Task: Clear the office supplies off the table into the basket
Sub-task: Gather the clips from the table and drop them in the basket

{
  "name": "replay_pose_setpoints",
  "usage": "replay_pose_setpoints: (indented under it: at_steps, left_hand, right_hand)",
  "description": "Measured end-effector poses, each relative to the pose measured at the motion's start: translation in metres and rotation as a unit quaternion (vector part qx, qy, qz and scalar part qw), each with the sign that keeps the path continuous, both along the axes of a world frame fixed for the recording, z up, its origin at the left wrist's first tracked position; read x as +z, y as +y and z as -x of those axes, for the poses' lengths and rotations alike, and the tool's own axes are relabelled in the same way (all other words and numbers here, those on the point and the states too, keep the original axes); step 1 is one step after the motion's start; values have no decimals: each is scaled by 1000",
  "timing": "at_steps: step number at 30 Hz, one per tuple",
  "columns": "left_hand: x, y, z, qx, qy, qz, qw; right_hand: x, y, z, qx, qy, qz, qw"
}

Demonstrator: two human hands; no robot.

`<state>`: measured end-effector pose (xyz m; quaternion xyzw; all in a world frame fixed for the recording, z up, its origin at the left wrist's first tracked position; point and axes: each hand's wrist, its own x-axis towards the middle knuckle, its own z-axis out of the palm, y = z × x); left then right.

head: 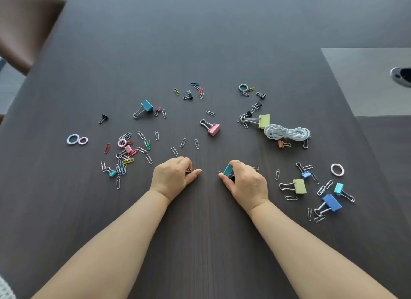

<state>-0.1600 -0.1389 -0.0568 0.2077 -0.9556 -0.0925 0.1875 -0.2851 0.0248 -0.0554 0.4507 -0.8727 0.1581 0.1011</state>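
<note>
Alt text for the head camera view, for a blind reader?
On a dark table, the left hand holds a bunch of paper clips and the right hand grips a teal binder clip. Coloured clips, rubber bands and a white cord coil lie scattered around; no basket shows.

Paper clips (188,171) are mostly hidden under the left hand (173,176), a teal binder clip (228,170) is half covered by the right hand (246,183), and a brown chair (24,27) and a shiny fitting (401,76) are cut off at the edges.

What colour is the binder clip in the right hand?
The binder clip is teal, held by the right hand; head view.
</note>
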Motion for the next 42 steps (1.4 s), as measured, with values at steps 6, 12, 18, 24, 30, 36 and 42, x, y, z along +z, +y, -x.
replay_pose_setpoints:
  at_steps: [6, 12, 18, 24, 30, 36, 42]
  left_hand:
    - [9, 13, -8, 64, -13, -56, 996]
    - [24, 36, -68, 139, 65, -168, 974]
    - [90, 33, -151, 167, 152, -175, 958]
    - [166, 8, -258, 243, 209, -90, 943]
    - [181, -6, -395, 322, 127, -79, 935]
    - [166, -14, -469, 304, 9, -197, 932]
    - [165, -19, -497, 294, -67, -162, 940]
  right_hand:
    - [13, 3, -6, 11, -79, -13, 997]
    - [39, 19, -40, -26, -243, 22, 970]
    - [95, -12, -105, 43, -295, 92, 950]
    - [156, -73, -203, 135, -338, 142, 920]
    - [182, -118, -323, 255, -343, 130, 894]
    - [177, -136, -399, 324, -315, 77, 889]
    - [172, -155, -429, 331, -260, 6, 907]
